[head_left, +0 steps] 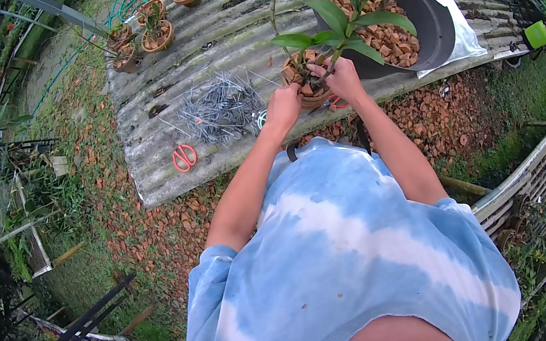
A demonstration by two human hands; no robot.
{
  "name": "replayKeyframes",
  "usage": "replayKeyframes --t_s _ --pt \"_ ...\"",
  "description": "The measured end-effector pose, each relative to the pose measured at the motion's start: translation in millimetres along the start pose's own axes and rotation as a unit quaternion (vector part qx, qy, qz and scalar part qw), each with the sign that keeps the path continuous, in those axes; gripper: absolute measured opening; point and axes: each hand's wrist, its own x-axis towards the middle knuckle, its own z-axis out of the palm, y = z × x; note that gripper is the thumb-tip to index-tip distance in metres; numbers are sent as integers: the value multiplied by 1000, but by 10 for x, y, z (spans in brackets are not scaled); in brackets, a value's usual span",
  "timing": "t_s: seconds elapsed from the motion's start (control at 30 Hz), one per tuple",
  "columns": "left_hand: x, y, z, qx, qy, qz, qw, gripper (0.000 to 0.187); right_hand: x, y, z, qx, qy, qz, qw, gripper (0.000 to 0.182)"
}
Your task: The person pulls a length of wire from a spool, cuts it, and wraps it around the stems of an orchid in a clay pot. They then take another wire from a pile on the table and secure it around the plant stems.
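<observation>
A leafy orchid plant (334, 19) with long green leaves stands in a small clay pot (312, 99) at the front edge of the table. My left hand (285, 105) is closed at the pot's left rim, with its fingertips partly hidden. On the other side, my right hand (341, 78) pinches the base of the orchid's stem just above the pot. Brown chunks and roots show between the two hands. Red-handled scissors (339, 102) lie partly hidden behind the pot and right wrist. Left of the pot sits a tangled pile of metal wire hooks (222, 108).
A large dark tub (437, 32) of brick chunks (387, 41) stands right of the pot, on a white sack (461, 13). Orange-handled scissors (185, 158) lie on the corrugated table (151, 144). Several small potted plants (157, 36) stand at its far left. A green container (537, 35) is at far right.
</observation>
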Motion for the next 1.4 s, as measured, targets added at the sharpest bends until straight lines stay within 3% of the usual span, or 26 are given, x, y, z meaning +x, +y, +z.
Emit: replayKeyframes --t_s 0.33,0.43,0.63,0.83,0.93,1.03,1.23,1.4 --pt "7 -276 -140 -152 -32 -6 988 34 44 -158 -32 -95 -39 -16 995 22" --pt "-49 -279 -210 -178 9 -25 984 32 44 -195 -37 -92 -35 -24 995 22" --pt "-93 -294 -143 -132 5 -45 990 25 32 -320 -60 -88 -43 -4 995 20" --pt "-89 -295 -75 -89 49 44 994 24 43 -377 -71 -104 -48 9 993 18" --pt "-127 -329 -29 -99 55 39 993 25 45 -369 -53 -110 -42 -14 993 17" --pt "-172 -372 33 -269 33 -54 961 26 34 -449 -107 -138 -43 -9 990 17" --pt "-250 -315 81 -221 42 -101 969 28 45 -375 -117 -131 -50 5 990 19" --pt "-279 -309 206 -196 112 -25 974 26 79 -427 -137 -130 -65 23 989 21"
